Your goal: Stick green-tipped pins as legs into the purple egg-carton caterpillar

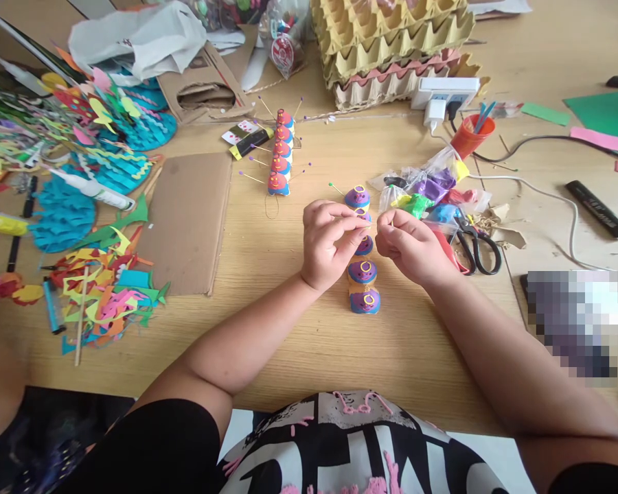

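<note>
Purple/blue strip (362, 273) prob. light, stiffish but crushable; best held by sides of end bump, off yellow rings (369, 296). On table (268, 329), betw. hands; 5 bumps, smiley. L hand (325, 240) & R hand (409, 245) curled approx. to pinch; can't tell if closed or on what.

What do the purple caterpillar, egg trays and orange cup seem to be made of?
Purple caterpillar: possibly card, from its egg-tray-like bumps; the matte coat could be paint or clay.
Egg trays: likely moulded paper pulp, dull, rough peaks.
Orange cup: probably plastic, smooth, evenly coloured.
</note>
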`<state>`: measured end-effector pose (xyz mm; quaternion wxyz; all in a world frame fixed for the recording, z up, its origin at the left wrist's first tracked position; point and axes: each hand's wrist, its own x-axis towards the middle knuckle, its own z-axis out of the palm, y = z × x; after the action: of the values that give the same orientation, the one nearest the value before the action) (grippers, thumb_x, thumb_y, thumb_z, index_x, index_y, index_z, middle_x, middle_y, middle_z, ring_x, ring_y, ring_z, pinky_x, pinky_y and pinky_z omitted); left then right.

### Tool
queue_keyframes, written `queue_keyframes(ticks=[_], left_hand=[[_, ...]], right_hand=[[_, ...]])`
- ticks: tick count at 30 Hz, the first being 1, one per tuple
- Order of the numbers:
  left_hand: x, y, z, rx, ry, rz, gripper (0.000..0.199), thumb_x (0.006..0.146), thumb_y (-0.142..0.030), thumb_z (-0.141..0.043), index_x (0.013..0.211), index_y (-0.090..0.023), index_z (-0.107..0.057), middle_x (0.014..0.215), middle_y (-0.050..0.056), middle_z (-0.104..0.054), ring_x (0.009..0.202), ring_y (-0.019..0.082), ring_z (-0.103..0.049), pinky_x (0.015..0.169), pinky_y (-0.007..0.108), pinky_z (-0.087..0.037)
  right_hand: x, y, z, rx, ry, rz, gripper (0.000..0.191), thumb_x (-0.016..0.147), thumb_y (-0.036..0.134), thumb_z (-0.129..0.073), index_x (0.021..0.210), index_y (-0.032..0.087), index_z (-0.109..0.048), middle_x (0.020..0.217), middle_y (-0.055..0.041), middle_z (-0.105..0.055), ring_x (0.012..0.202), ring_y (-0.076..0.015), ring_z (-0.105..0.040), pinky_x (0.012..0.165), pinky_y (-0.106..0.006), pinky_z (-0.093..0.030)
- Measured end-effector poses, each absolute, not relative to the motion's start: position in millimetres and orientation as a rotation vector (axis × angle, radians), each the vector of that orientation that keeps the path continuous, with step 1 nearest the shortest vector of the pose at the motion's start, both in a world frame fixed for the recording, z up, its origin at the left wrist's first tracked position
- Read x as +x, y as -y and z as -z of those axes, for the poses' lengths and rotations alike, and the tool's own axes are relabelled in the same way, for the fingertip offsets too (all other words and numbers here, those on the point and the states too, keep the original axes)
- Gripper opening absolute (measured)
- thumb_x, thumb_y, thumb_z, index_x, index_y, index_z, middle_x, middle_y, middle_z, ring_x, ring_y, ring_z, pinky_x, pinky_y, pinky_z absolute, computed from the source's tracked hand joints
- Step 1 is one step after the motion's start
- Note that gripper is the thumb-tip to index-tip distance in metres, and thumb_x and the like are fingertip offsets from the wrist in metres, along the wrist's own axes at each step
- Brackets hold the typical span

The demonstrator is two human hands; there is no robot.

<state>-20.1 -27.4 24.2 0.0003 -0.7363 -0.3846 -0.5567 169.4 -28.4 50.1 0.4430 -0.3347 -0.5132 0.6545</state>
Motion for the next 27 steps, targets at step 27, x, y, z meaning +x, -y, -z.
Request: queue_keyframes(ticks=[27], left_hand=[[-20, 30, -21, -2.437, 1.284, 1.602, 0.032, 0.098, -0.057, -0.071, 0.091, -0.026, -0.074, 0.099, 0.004, -0.067, 0.107, 0.023, -0.061, 0.106, 0.044, -0.050]], right_hand=[[166, 40, -47, -1.091, 1.918, -0.873, 0.017, 0.094, 0.038, -0.073, 0.098, 0.021, -0.069, 0.072, 0.0012, -0.061, 0.060, -0.0115, -0.045, 0.060, -0.029, -0.033]])
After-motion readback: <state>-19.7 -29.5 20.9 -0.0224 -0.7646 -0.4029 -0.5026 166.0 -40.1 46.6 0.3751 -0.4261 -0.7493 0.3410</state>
